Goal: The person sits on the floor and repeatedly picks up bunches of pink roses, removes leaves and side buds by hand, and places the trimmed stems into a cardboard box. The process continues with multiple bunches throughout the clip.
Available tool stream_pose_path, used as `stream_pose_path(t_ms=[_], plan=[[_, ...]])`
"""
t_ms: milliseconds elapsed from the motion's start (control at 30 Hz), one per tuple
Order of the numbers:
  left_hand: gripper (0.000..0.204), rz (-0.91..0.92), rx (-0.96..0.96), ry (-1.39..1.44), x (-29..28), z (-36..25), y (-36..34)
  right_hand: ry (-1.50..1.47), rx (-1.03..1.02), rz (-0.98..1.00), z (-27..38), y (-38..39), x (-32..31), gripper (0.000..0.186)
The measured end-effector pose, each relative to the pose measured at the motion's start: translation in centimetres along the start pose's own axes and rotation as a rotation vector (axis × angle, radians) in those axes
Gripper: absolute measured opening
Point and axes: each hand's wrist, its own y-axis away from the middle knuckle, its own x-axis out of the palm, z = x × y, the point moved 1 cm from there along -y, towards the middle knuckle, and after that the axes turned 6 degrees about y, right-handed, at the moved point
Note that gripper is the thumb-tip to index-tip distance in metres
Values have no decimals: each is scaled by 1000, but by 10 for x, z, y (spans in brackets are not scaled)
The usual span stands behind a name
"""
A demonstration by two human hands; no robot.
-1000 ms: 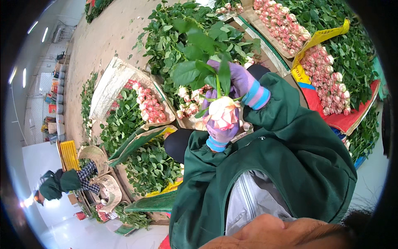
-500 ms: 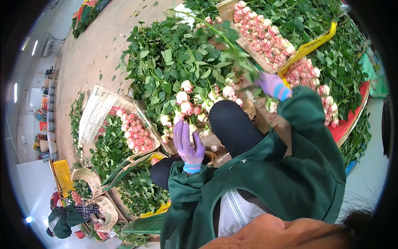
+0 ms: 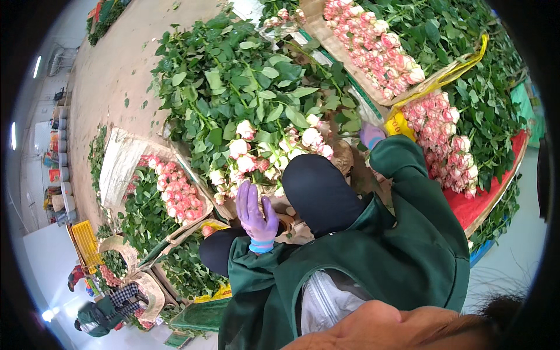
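Observation:
My left hand (image 3: pixel 255 214), in a purple glove with a blue cuff, is raised with its fingers stretched out, holding nothing. It is just in front of a heap of pink-and-white roses (image 3: pixel 239 149), whose leafy stems (image 3: pixel 233 76) spread away from me. My right hand (image 3: pixel 371 136), gloved the same way, reaches down beside the yellow-edged wrap at the right. Its fingers are hidden, so any grip cannot be made out. A leafy rose stem (image 3: pixel 329 79) slants from the far side toward this hand. My dark-clad knee (image 3: pixel 321 189) comes up between both hands.
Wrapped rose bundles (image 3: pixel 373 49) lie at the far right, with another row of roses (image 3: pixel 434 134) below them on red sheeting (image 3: pixel 464 207). At the left is a cardboard-wrapped bundle (image 3: pixel 178 189). Another person (image 3: pixel 99 315) works at the lower left, near a yellow crate (image 3: pixel 87 245).
My right hand has moved lower and closer to me, and the blurred rose stem beside it has swung down toward the heap. My left hand stays open. The whole view has shifted slightly.

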Motion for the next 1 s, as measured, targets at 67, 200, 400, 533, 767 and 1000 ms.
stream_pose_path(t_ms=[67, 200, 400, 533, 767, 1000], plan=[[48, 13, 15, 8, 6, -1, -4, -2, 31, -20, -20, -10, 27, 29], [53, 69, 21, 12, 15, -3, -1, -34, 81, 78, -26, -22, 43, 31], [48, 115, 24, 8, 23, -6, 0, 44, 43, 109, -59, -40, 67, 40], [49, 144, -32, -1, 24, -4, 9, 199, -434, 323, -62, -58, 47, 39], [51, 135, -22, 22, 25, 5, 12, -454, 267, 647, -61, -59, 42, 51], [56, 124, -11, 100, 26, 4, 14, -324, 265, 404, -54, -31, 21, 48]])
